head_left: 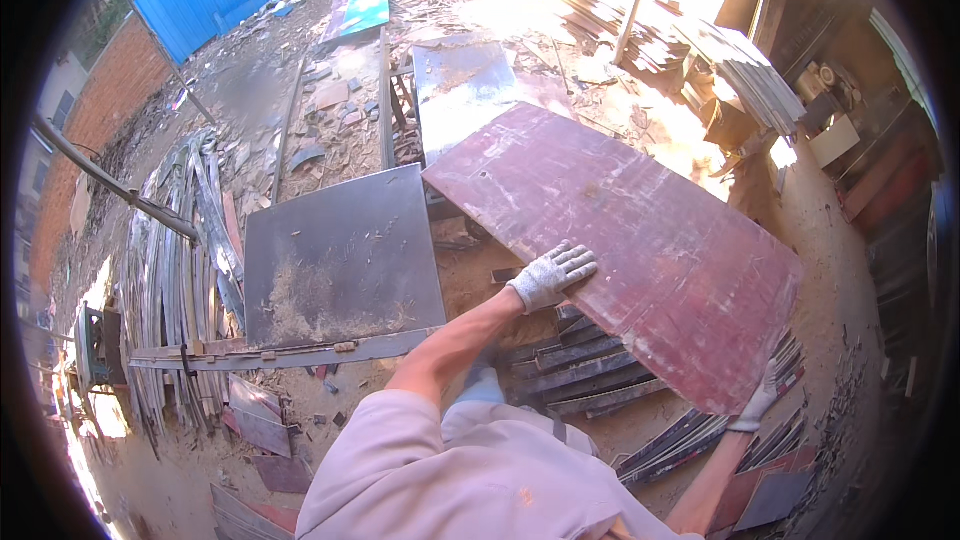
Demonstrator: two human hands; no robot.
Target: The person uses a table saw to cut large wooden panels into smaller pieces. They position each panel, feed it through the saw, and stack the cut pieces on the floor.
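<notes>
A large reddish-brown plywood board (620,230), scuffed with pale marks, lies slantwise in front of me. My left hand (553,275), in a pale work glove, rests on its near edge with fingers stretched over the top face. At the board's near right corner, my right hand (760,400), also gloved, grips the edge; some of its fingers are hidden. The far left end of the board overlaps a sheet (460,80) with a bright glare on it.
A dark panel (345,250) sprinkled with sawdust sits on the left behind a wooden rail (290,354). Long strips (185,260) are heaped further left. Stacked boards (590,370) lie below the plywood. Timber piles (740,70) and a leaning pole (638,0) stand far right.
</notes>
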